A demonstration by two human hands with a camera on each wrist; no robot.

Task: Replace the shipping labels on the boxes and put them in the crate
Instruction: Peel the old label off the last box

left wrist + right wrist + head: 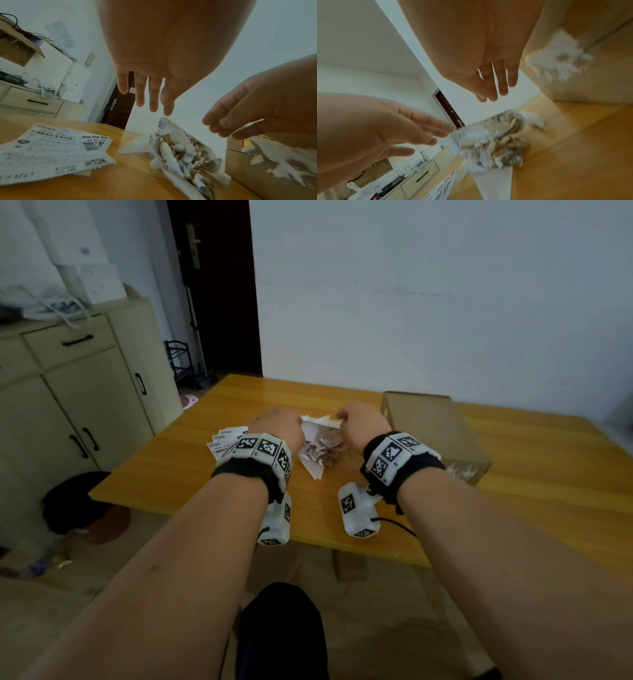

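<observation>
table (342, 395) orange wood | box (431, 422) brown | labels (51, 146) white, black barcodes

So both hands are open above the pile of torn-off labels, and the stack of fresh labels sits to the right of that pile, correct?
Not quite: the stack of fresh labels lies to the left of the pile of torn-off labels, as the head view shows. Left hand and right hand are indeed open above the pile.

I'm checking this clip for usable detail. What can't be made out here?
- Fresh labels: print too blurred to read in the left wrist view.
- Cardboard box: near end hidden by the right hand's wristband in the head view.
- Crate: in no view.
</observation>
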